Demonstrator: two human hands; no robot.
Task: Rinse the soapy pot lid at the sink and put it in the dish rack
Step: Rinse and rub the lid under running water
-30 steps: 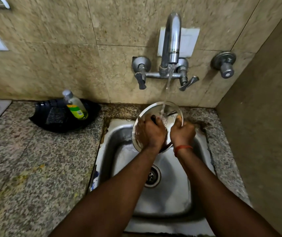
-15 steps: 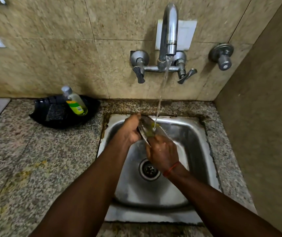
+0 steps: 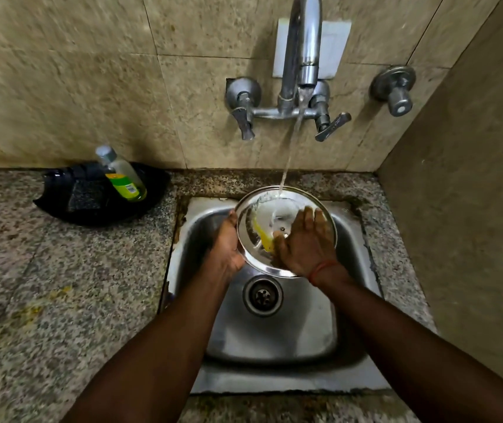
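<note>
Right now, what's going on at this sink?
A person is rinsing a steel pot lid under running water from the wall tap. The left hand grips the lid's left rim, holding it tilted over the sink, while the right hand lies flat on its face, rubbing it. The stream lands near the lid's upper edge. A dish soap bottle rests in a black tray on the counter. No dish rack is in view.

Beige stone-look wall tiles point(image 3: 91, 96) all round – corner at the right. Speckled granite bench point(image 3: 45, 285), yellowish stains near the front. White plate point(image 3: 332, 47) on the wall, dim light.
</note>
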